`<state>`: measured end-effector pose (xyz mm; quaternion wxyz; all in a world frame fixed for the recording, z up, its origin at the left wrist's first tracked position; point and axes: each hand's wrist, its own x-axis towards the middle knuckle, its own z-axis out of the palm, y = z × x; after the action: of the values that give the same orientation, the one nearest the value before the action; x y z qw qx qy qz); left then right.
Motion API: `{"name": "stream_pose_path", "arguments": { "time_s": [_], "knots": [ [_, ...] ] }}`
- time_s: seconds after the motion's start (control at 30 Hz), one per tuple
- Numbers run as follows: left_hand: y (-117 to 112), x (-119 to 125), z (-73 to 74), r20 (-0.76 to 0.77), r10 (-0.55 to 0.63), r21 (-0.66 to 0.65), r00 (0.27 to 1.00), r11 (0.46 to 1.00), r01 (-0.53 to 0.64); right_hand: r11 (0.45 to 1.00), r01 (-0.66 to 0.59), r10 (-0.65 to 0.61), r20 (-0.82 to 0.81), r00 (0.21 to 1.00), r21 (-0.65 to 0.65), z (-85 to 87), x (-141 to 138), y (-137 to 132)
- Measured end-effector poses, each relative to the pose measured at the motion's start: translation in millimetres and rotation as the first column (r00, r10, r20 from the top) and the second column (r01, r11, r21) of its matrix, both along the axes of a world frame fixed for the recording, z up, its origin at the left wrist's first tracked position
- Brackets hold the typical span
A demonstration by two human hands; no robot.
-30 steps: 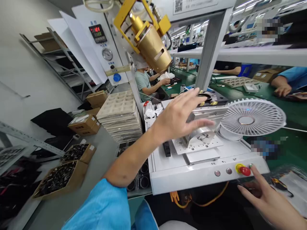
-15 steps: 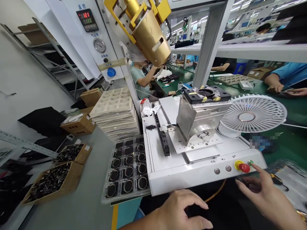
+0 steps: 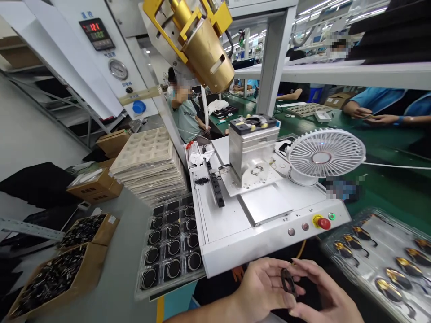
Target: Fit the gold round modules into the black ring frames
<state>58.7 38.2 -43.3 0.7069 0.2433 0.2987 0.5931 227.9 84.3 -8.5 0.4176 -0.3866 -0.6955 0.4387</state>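
A small dark ring-shaped part (image 3: 288, 281) is held upright in front of the machine's front panel. My left hand (image 3: 261, 287) pinches it between thumb and fingers. From the other side, my right hand (image 3: 325, 294) curls its thumb and fingertips round the ring's edge. Above my hands on the panel are a red emergency-stop button (image 3: 323, 223), a lit green button (image 3: 332, 216) and two metal buttons. Further back, a metal fixture block (image 3: 254, 154) carries a black plate (image 3: 240, 126) with a round opening.
A gold cylindrical head (image 3: 210, 58) hangs above the machine. At left stand a clear tray (image 3: 143, 287) of ringed black parts, stacked pulp trays (image 3: 148, 154) and cartons (image 3: 90, 269). On the right are a white fan (image 3: 323, 154) and a tray of gold-black parts (image 3: 373, 224). Co-workers sit beyond.
My right hand has left the green button and met my left hand, and the dark ring now shows between them. The fixture block has slid back from the front panel. The view has shifted right.
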Motion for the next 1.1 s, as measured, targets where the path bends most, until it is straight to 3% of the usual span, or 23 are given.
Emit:
{"name": "stream_pose_path", "arguments": {
  "time_s": [0.13,0.23,0.27,0.33,0.37,0.43,0.5,0.53,0.7,0.87,0.97,1.1],
  "knots": [
    [-1.6,-15.5,12.7,-0.054,-0.012,0.003,0.998,1.000,0.012,0.985,-0.068,0.071,-0.011,0.997,0.158,0.7,-10.7,-2.6],
    [-5.5,-26.1,16.6,-0.173,0.030,0.005,0.985,1.000,-0.030,0.961,-0.174,0.154,0.106,0.982,0.216,9.1,-1.1,11.7],
    [-6.4,-29.5,16.9,-0.214,0.033,0.004,0.976,0.999,-0.033,0.963,-0.161,0.124,0.173,0.977,0.216,12.7,9.4,22.3],
    [-7.5,-36.0,16.6,-0.280,0.006,-0.017,0.960,1.000,-0.011,0.980,0.023,-0.089,0.335,0.938,0.197,20.2,42.9,48.7],
    [-8.0,-38.8,16.4,-0.303,-0.013,-0.029,0.953,1.000,0.004,0.969,0.168,-0.232,0.439,0.868,0.180,24.2,63.8,62.4],
    [-9.1,-42.6,16.2,-0.338,-0.039,-0.036,0.940,0.999,0.028,0.899,0.411,-0.396,0.679,0.618,0.151,31.9,105.1,87.6],
    [-9.9,-43.6,16.3,-0.375,-0.041,-0.015,0.926,0.999,0.039,0.856,0.495,-0.408,0.781,0.473,0.147,37.8,134.2,108.6],
    [-9.9,-43.0,16.2,-0.392,-0.039,-0.004,0.919,0.999,0.040,0.858,0.493,-0.390,0.807,0.442,0.145,39.6,141.5,117.6],
    [-8.1,-38.1,12.4,-0.458,-0.032,0.032,0.888,0.998,0.053,0.928,0.345,-0.259,0.905,0.336,0.138,40.3,122.4,151.0],
    [-12.4,-39.5,13.6,-0.477,-0.006,0.042,0.879,0.999,0.030,0.961,0.244,-0.182,0.963,0.201,0.131,38.7,98.4,169.4],
    [-15.0,-39.6,19.3,-0.457,-0.003,0.004,0.890,1.000,0.005,0.965,0.218,-0.188,0.965,0.184,0.147,34.4,98.9,171.8],
    [-16.4,-38.8,23.2,-0.436,-0.020,-0.026,0.900,1.000,0.010,0.947,0.254,-0.258,0.939,0.229,0.198,25.4,108.5,170.2]
  ]
}}
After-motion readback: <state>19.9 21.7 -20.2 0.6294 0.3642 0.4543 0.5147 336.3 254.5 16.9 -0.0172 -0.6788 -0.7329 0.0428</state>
